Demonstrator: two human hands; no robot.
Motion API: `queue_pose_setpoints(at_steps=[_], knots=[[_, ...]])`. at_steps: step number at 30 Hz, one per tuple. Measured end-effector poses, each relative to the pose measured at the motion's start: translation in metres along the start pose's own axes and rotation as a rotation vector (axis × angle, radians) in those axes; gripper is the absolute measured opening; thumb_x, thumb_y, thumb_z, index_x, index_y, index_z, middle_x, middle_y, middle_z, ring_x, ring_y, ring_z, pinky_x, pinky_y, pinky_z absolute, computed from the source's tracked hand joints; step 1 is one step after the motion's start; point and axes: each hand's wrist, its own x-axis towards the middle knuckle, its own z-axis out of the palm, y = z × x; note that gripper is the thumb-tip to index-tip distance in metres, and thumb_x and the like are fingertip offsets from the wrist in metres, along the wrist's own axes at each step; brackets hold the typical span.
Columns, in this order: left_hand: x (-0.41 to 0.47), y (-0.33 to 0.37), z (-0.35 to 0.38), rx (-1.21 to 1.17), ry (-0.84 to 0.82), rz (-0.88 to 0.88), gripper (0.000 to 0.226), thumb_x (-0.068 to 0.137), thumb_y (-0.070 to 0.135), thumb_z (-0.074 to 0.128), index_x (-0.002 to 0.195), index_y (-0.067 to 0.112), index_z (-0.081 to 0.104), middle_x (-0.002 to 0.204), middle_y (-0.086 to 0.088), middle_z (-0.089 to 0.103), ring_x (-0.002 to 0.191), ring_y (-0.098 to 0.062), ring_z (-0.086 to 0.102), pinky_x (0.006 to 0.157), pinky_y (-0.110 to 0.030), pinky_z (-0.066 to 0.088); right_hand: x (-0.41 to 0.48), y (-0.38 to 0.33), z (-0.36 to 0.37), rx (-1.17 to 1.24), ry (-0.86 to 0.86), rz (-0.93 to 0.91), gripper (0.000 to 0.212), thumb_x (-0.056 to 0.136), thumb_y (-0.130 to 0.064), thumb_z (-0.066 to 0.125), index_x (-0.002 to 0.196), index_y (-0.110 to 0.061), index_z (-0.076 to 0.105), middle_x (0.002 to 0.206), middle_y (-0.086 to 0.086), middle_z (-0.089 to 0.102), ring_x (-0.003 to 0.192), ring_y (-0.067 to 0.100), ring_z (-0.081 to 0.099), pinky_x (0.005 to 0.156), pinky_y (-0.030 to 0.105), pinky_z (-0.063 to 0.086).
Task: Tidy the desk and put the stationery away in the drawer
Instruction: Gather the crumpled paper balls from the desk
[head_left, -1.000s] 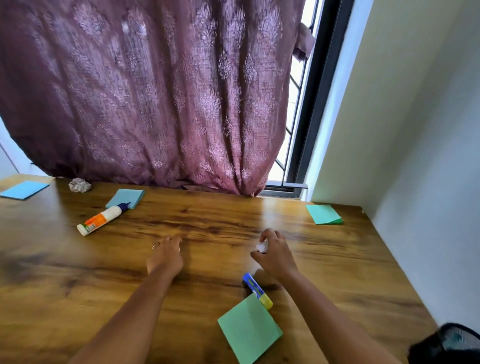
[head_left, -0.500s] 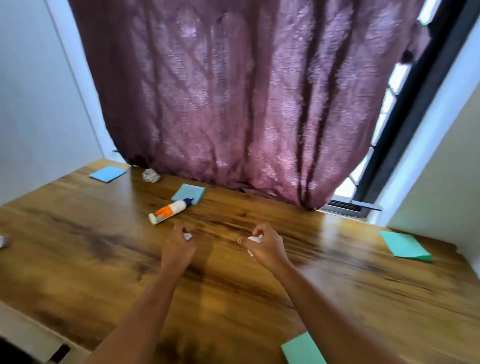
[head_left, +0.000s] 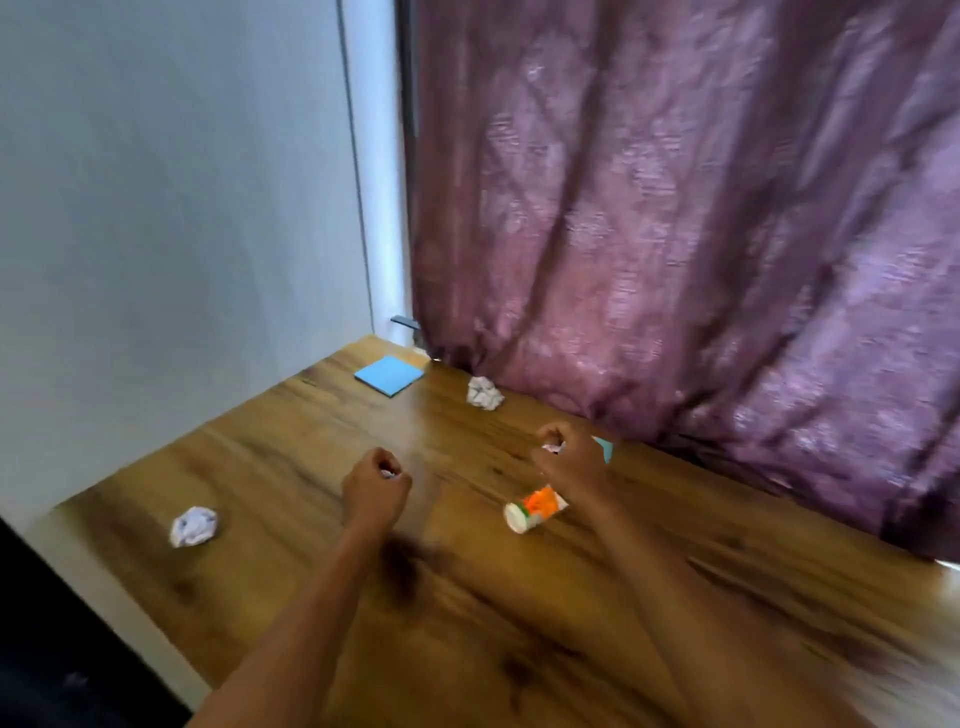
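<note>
Paper wads (head_left: 551, 447), crumpled, gripped in L hand (head_left: 375, 486), R hand (head_left: 569, 460).

A single head-worn wide-angle camera looks forward and down across the wooden desk (head_left: 291, 457) toward its far left corner, the wall (head_left: 156, 208) and curtain (head_left: 675, 234) rising close behind.
</note>
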Motion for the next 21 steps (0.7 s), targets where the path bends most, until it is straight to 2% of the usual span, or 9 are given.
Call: queue_pose_setpoints(at_steps=[4, 8, 10, 14, 18, 21], knots=[[0.049, -0.009, -0.023, -0.004, -0.03, -0.016, 0.015, 0.082, 0.011, 0.064, 0.08, 0.023, 0.054, 0.088, -0.005, 0.064, 0.085, -0.023, 0.062, 0.08, -0.038, 0.053, 0.046, -0.026, 0.056, -0.172, -0.084, 0.007, 0.042, 0.076, -0.024, 0.062, 0.118, -0.021, 0.058, 0.12, 0.004, 0.061, 0.114, 0.028, 0.056, 0.099, 0.041, 0.044], [0.082, -0.007, -0.022, -0.012, -0.1, 0.007, 0.01, 0.081, 0.01, 0.062, 0.085, 0.018, 0.057, 0.085, -0.004, 0.063, 0.085, -0.024, 0.062, 0.079, -0.038, 0.053, 0.078, -0.033, 0.082, -0.505, -0.14, -0.006, 0.063, 0.084, -0.025, 0.058, 0.143, -0.023, 0.036, 0.148, 0.008, 0.031, 0.13, 0.033, 0.042, 0.106, 0.04, 0.035], [0.095, -0.005, -0.017, -0.027, -0.126, 0.027, 0.011, 0.081, 0.009, 0.062, 0.083, 0.019, 0.057, 0.084, -0.002, 0.061, 0.083, -0.022, 0.061, 0.075, -0.036, 0.054, 0.095, -0.031, 0.087, -0.569, -0.146, 0.022, 0.071, 0.083, -0.022, 0.058, 0.147, -0.027, 0.027, 0.153, 0.008, 0.022, 0.132, 0.035, 0.039, 0.106, 0.042, 0.036], [0.112, -0.002, -0.006, -0.074, -0.179, 0.036, 0.01, 0.086, 0.009, 0.06, 0.089, 0.018, 0.057, 0.089, 0.0, 0.059, 0.078, -0.011, 0.056, 0.059, -0.018, 0.047, 0.122, -0.026, 0.09, -0.64, -0.193, 0.081, 0.079, 0.085, -0.015, 0.058, 0.15, -0.035, 0.016, 0.157, 0.01, 0.01, 0.137, 0.037, 0.033, 0.107, 0.045, 0.034], [0.125, -0.003, 0.005, -0.091, -0.202, 0.023, 0.01, 0.088, 0.01, 0.06, 0.094, 0.017, 0.058, 0.092, 0.001, 0.059, 0.081, -0.011, 0.056, 0.059, -0.015, 0.045, 0.151, -0.022, 0.099, -0.664, -0.267, 0.08, 0.092, 0.082, -0.009, 0.057, 0.148, -0.045, 0.005, 0.16, 0.01, -0.001, 0.139, 0.036, 0.031, 0.103, 0.048, 0.043], [0.133, -0.004, 0.013, -0.098, -0.206, 0.012, 0.01, 0.088, 0.011, 0.06, 0.096, 0.016, 0.059, 0.094, 0.0, 0.06, 0.084, -0.012, 0.057, 0.06, -0.014, 0.045, 0.166, -0.023, 0.109, -0.637, -0.334, 0.026, 0.092, 0.082, -0.007, 0.057, 0.148, -0.047, 0.007, 0.16, 0.011, -0.001, 0.138, 0.036, 0.033, 0.1, 0.043, 0.047]])
